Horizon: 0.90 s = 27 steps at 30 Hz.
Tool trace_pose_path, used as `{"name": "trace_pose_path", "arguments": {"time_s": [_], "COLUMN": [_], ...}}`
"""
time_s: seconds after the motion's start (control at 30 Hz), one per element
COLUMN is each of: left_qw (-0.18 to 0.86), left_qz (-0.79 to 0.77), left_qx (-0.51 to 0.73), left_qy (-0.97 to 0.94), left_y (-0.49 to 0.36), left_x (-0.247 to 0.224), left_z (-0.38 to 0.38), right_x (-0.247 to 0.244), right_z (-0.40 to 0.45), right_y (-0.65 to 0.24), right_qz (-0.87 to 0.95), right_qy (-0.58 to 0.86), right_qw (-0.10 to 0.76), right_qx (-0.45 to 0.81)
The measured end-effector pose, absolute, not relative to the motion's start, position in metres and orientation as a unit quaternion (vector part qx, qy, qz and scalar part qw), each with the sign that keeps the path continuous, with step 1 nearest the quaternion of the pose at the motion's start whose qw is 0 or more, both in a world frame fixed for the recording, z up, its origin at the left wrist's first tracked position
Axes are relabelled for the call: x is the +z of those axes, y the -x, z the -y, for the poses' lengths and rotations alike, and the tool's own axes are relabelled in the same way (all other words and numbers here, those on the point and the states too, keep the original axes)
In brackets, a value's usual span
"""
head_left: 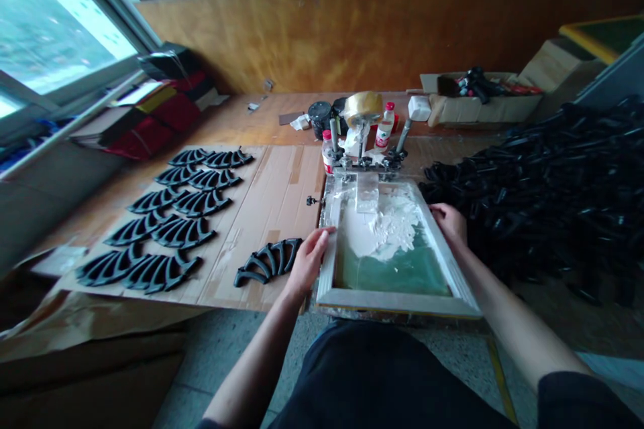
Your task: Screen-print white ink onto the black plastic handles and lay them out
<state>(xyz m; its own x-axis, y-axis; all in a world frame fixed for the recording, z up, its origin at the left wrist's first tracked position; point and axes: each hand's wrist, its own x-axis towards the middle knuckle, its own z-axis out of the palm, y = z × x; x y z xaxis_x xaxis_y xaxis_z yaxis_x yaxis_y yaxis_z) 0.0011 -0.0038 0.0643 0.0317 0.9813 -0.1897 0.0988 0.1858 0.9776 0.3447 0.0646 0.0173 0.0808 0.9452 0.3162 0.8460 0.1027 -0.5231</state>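
A screen printing frame with a pale metal rim lies in front of me. White ink is spread over the far part of its green mesh. My left hand is closed at the frame's left side, thumb and fingertips at the rim. On the opposite side, my right hand has its fingers closed at the right rim, partly hidden. Just left of my left hand, a black ribbed, fan-shaped part rests on cardboard; its right end reaches the hand. A clamp assembly stands at the frame's far end.
Several similar black parts lie in rows on the cardboard sheet to the left. A large heap of black parts fills the right. Behind stand bottles, a tape roll, a black tub and an open carton.
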Motion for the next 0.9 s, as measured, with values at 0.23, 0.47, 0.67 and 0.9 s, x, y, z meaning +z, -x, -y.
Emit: {"name": "trace_pose_path", "arguments": {"time_s": [0.23,0.47,0.67,0.9], "left_qw": [0.457,0.444,0.447,0.467], "left_qz": [-0.659,-0.658,-0.654,-0.658], "left_qx": [0.313,0.292,0.295,0.318], "left_qy": [-0.509,-0.533,-0.534,-0.497], "left_y": [0.0,0.005,0.005,0.003], "left_x": [-0.022,-0.035,-0.037,-0.031], "left_z": [0.005,0.0,0.0,0.0], "right_x": [0.057,0.042,0.05,0.024], "right_z": [-0.105,-0.05,-0.037,-0.02], "right_y": [-0.252,-0.236,-0.255,-0.247], "right_qz": [0.782,0.887,0.921,0.904], "right_qy": [0.557,0.428,0.339,0.357], "right_qw": [0.278,0.117,0.088,0.182], "right_qx": [0.043,0.126,0.172,0.147]}}
